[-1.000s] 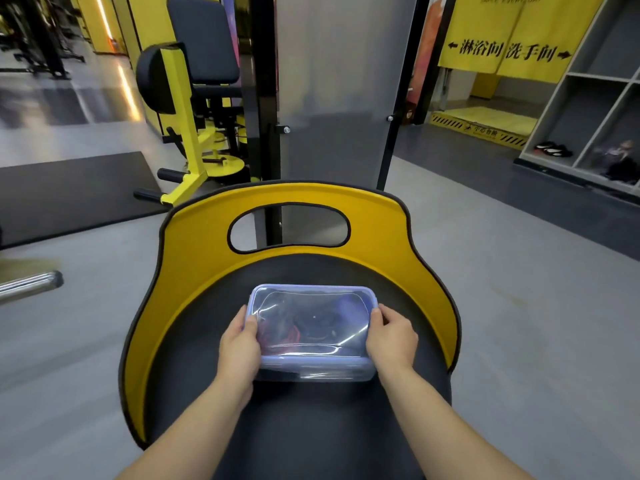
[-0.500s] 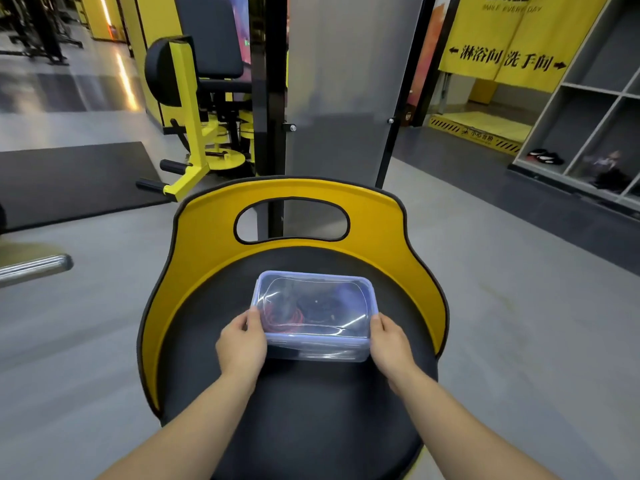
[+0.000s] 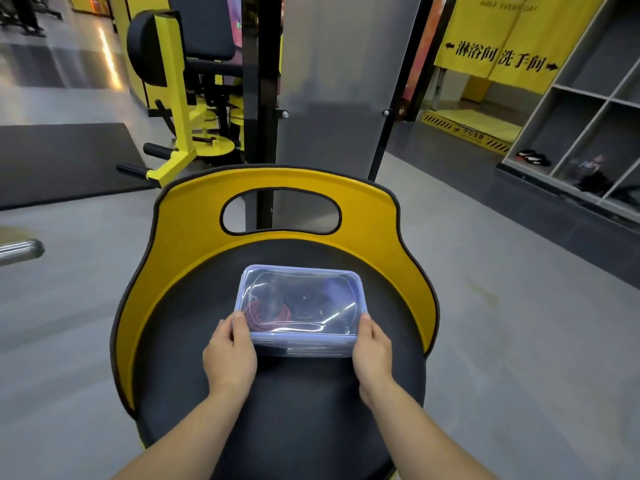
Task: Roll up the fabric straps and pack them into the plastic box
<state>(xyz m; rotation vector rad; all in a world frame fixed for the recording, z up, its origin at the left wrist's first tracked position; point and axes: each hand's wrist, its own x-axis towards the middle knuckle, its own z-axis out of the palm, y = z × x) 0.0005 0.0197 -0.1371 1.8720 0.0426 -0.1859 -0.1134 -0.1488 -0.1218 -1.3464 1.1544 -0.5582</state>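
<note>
A clear plastic box (image 3: 300,344) with a pale blue lid lies closed on the black pad of a round yellow-rimmed gym seat (image 3: 180,258). Through the lid I see rolled fabric straps, a red-and-black one (image 3: 265,315) at the left and a black one (image 3: 304,301) in the middle. My left hand (image 3: 230,356) grips the box's near left corner, thumb on the lid. My right hand (image 3: 372,349) grips the near right corner the same way.
A yellow and black gym machine (image 3: 180,98) stands behind the seat at the left, a grey panel (image 3: 339,81) straight ahead. Grey cubby shelves (image 3: 588,140) with shoes line the right. A chrome bar end (image 3: 20,251) pokes in from the left edge.
The box has slid a little farther from me on the seat pad, both hands going with it. My grip has shifted from the box's sides to its near corners.
</note>
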